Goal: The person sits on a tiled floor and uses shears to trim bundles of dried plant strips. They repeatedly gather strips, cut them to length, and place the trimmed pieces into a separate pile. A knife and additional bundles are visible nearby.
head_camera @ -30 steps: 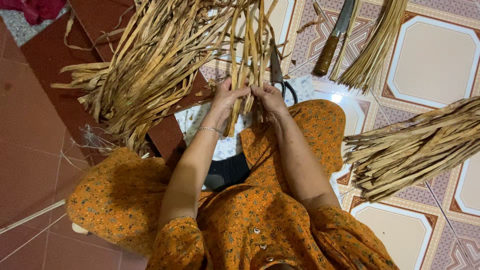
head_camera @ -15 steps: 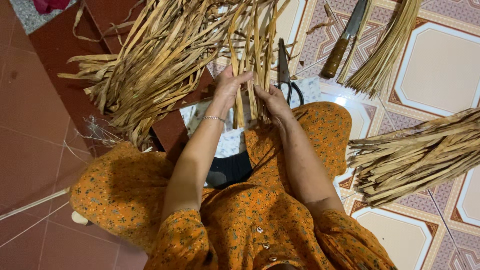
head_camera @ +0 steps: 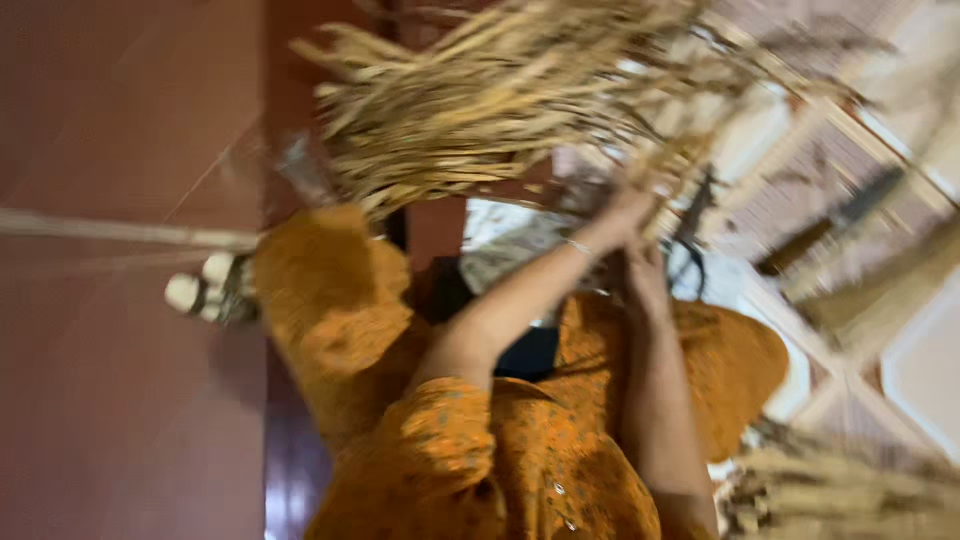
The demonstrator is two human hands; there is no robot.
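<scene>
- View has swung hard since half a second ago: the frame is now tilted and smeared with motion blur, so we read it with caution.
- Landmark: the big bundle of dried strips (head_camera: 500, 100), pale straw colour. It now spreads across the top of the frame, fanning leftward, where earlier it stood more upright above our knees.
- Our left hand (head_camera: 622, 212) sits at the lower right end of the bundle, closed around the gathered strip ends as before; a thin bracelet (head_camera: 580, 246) shows on the wrist just below.
- Our right hand (head_camera: 645, 268) is just below the left one, under the bundle's gathered end. Blur hides the fingers; we cannot tell whether it grips strips or only steadies them.
- Both hands stay close together, as in the earlier frames. We judge the work on the strips goes on and only the head has turned.
- Scissors (head_camera: 695, 225), dark and blurred, lie on the tiled floor (head_camera: 920, 370) just right of the bundle's gathered end.
- A second heap of strips (head_camera: 840, 495) lies well below and right of the bundle, at the frame's bottom corner.
- Our orange patterned dress (head_camera: 330, 300) fills the space beneath the bundle.
</scene>
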